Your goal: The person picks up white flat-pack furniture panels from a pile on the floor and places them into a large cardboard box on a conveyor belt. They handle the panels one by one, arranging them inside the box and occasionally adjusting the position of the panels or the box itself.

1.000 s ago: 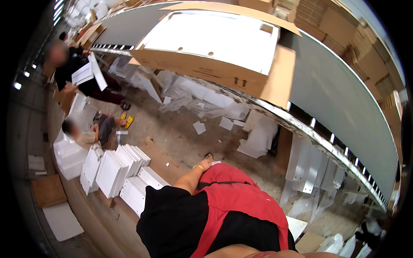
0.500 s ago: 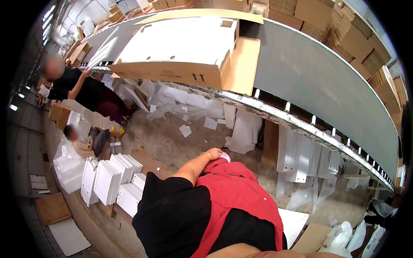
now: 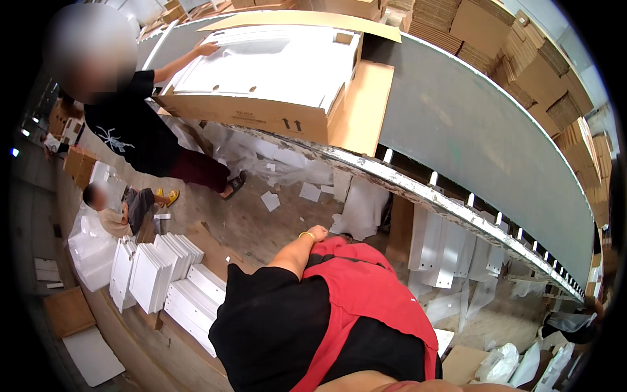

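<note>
My left hand (image 3: 318, 233), with a yellow bangle at the wrist, is curled closed in front of my body, beside the red apron (image 3: 375, 297) I wear. Its inner side is hidden, so I cannot make out what it holds, if anything. No part of my right hand shows. Ahead, an open cardboard carton (image 3: 261, 119) lies on the grey conveyor belt (image 3: 477, 130), filled with white panels (image 3: 274, 68). A co-worker's hand (image 3: 206, 49) reaches onto the top panel from the left.
The co-worker (image 3: 140, 130) stands left of the conveyor, and another person (image 3: 117, 212) sits low behind. White boards (image 3: 157, 274) stand stacked on the floor at left. More white panels (image 3: 444, 242) lean under the conveyor's metal edge. Flattened cartons (image 3: 483, 32) are piled beyond the belt.
The co-worker has come closer to the carton, and a hand now rests on its panels. My left hand stays near the apron; a pale patch beside it no longer shows. The view has shifted slightly.
</note>
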`<state>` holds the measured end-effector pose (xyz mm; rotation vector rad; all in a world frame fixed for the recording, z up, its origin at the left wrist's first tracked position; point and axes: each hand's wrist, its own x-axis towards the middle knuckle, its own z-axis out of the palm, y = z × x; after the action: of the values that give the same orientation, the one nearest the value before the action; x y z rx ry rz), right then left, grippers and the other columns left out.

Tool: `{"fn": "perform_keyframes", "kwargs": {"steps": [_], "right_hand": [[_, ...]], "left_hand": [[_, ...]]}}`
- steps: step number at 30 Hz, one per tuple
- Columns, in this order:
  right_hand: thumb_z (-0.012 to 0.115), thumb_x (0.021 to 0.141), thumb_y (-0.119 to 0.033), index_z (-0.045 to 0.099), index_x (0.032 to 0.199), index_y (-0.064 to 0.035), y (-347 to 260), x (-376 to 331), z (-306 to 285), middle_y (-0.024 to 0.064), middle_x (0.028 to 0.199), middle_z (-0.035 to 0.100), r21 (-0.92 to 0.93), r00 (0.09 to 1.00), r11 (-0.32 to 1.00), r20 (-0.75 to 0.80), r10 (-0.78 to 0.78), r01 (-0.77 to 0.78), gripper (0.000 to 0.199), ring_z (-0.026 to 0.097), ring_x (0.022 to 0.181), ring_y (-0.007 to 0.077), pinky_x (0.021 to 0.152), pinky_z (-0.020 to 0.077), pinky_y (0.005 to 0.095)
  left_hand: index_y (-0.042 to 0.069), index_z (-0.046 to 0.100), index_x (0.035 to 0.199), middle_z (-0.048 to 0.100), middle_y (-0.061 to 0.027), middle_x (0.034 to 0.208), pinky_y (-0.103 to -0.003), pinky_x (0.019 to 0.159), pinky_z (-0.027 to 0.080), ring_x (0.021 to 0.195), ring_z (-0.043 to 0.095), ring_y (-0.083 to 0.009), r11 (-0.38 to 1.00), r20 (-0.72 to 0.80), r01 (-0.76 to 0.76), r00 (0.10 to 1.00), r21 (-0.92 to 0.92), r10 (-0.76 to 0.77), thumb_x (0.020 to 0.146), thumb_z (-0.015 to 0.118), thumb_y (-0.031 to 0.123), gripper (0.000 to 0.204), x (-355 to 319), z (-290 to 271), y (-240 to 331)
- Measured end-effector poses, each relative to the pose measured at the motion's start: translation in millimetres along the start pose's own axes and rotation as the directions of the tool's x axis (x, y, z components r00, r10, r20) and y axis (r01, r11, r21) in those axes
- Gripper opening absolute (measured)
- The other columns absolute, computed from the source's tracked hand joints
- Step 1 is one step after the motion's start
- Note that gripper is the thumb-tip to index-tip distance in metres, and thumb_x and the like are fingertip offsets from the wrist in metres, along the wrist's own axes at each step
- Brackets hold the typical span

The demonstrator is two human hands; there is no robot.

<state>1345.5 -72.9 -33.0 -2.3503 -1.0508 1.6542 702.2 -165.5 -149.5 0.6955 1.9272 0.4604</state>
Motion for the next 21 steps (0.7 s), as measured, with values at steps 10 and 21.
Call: {"fn": "perform_keyframes", "kwargs": {"steps": [10,21], "right_hand": [[0.054,0.087,-0.024,0.06,0.08,-0.003,-54.3,25.1,32.6,0.0042,0.067,0.058,-0.072,0.997,0.996,0.057,-0.051,0.055,0.023,0.054,0.059,0.0141,0.055,0.0457,0.0292],[0.054,0.087,-0.024,0.061,0.074,-0.0035,-124.3,66.3,158.1,0.0032,0.062,0.057,-0.187,0.908,0.953,0.391,-0.152,0.24,0.025,0.052,0.057,0.0133,0.054,0.0451,0.0289]], "left_hand": [[0.011,0.066,0.101,0.064,-0.0128,0.098,-0.034,0.084,0.046,0.092,0.061,-0.0267,0.999,-0.013,0.005,1.0,-0.039,-0.005,0.077,0.053,0.025,0.03,-4.5,-25.1,22.5],[0.012,0.067,0.096,0.063,-0.0142,0.101,-0.035,0.084,0.045,0.095,0.059,-0.0289,0.997,-0.057,0.067,0.996,0.029,-0.066,0.074,0.051,0.02,0.028,-26.4,-23.5,-22.7]]}}
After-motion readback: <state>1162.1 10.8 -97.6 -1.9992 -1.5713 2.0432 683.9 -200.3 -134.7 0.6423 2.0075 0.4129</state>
